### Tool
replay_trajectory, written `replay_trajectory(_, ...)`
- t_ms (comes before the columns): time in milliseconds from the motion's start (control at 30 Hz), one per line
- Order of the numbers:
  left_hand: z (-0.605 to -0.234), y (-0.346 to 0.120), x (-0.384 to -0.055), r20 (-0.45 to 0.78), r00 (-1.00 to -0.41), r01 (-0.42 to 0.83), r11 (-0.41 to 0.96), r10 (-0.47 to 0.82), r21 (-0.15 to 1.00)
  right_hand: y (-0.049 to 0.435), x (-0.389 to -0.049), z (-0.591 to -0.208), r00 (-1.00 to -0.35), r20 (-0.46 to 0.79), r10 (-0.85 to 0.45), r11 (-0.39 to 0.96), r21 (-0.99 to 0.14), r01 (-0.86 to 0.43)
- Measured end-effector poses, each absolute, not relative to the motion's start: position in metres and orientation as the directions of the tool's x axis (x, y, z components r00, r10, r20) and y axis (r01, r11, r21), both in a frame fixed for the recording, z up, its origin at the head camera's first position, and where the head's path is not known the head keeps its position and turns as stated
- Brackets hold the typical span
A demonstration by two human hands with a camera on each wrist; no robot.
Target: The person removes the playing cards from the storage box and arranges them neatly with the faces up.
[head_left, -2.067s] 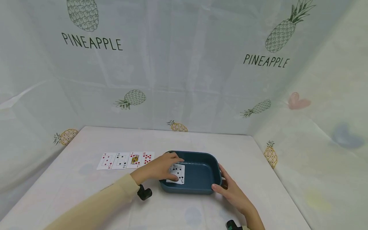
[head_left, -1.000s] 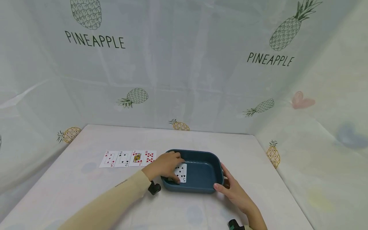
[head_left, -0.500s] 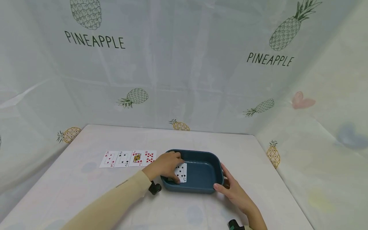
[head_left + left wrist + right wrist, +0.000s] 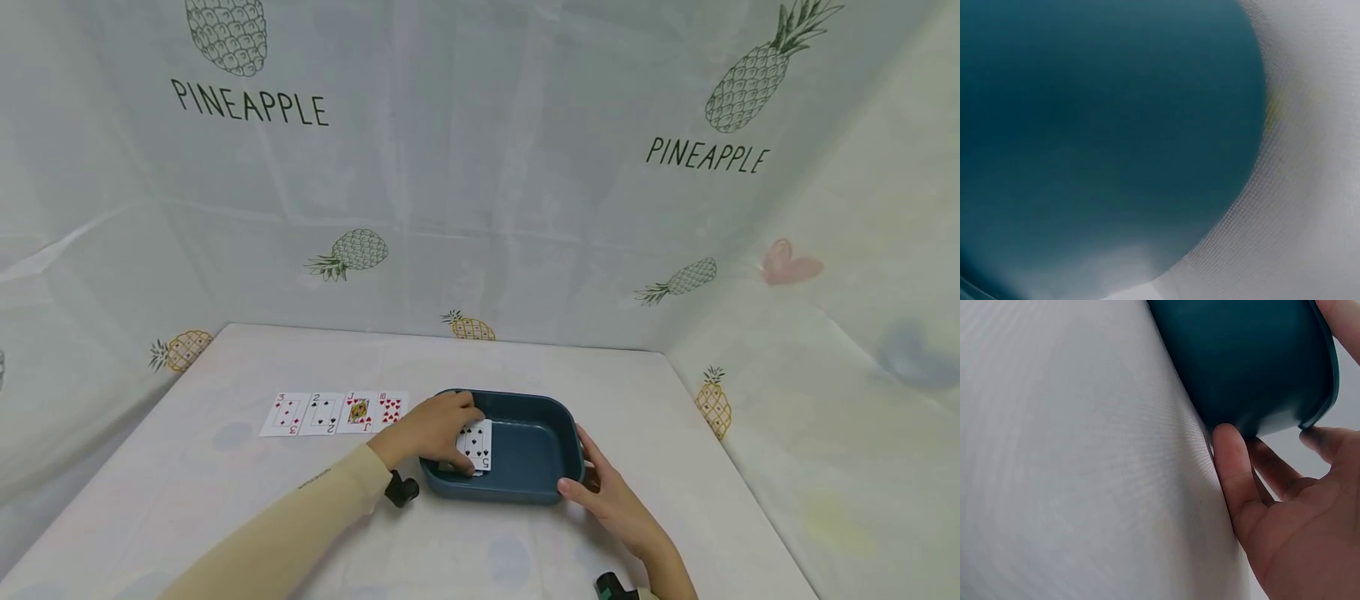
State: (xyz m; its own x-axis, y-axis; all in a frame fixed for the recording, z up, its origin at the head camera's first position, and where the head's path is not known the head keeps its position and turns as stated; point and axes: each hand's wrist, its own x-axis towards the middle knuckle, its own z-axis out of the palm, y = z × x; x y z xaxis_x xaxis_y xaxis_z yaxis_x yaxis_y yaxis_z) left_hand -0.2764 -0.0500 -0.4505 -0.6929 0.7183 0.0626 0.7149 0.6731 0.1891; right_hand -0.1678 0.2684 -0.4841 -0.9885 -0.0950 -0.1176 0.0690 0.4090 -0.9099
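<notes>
Inside the left end of a dark blue dish (image 4: 528,458), my left hand (image 4: 429,429) pinches a five of spades playing card (image 4: 480,442) between thumb and fingers. White edges of what look like further cards show just below it. The hand covers the card's left part. At the dish's right end, my right hand (image 4: 618,510) holds the wall, with the thumb on the near corner rim. The right wrist view shows those fingers (image 4: 1235,462) against the dish's outer wall (image 4: 1254,362). Only the dish's blue wall (image 4: 1116,125) and cloth appear in the left wrist view.
Left of the dish, several cards lie face up in a row: a three of diamonds (image 4: 285,414), a black two (image 4: 322,414), a jack of hearts (image 4: 358,412) and a ten of hearts (image 4: 390,410). Pale cloth covers the table (image 4: 300,492); a pineapple-print curtain (image 4: 480,183) hangs behind.
The left hand has reached further into the dish and closed on the five of spades. That card has shifted slightly right and up, showing edges beneath. The right hand stays on the dish.
</notes>
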Motion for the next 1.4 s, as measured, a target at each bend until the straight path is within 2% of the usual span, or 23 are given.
replay_trajectory(533,-0.446,-0.057,-0.278,0.097,-0.649,0.734,0.588,0.755,0.34,0.27,-0.168,-0.486,-0.988,-0.122,-0.095,0.41,-0.909,0.072)
replay_trajectory(833,-0.45,-0.059,-0.279,0.127,-0.639,0.749,0.575,0.759,0.329,0.271,-0.169,-0.487,-0.987,-0.125,-0.099,0.406,-0.911,0.075)
replay_trajectory(1033,-0.451,-0.063,-0.281,0.116,-0.646,0.723,0.557,0.754,0.408,0.27,-0.169,-0.488,-0.987,-0.129,-0.099,0.397,-0.914,0.08)
replay_trajectory(1200,-0.442,-0.067,-0.279,0.09,-0.649,0.711,0.56,0.756,0.426,0.269,-0.168,-0.487,-0.987,-0.125,-0.104,0.397,-0.915,0.074)
replay_trajectory(1400,-0.426,-0.077,-0.279,0.12,-0.653,0.718,0.56,0.748,0.414,0.269,-0.169,-0.485,-0.988,-0.115,-0.105,0.394,-0.917,0.064)
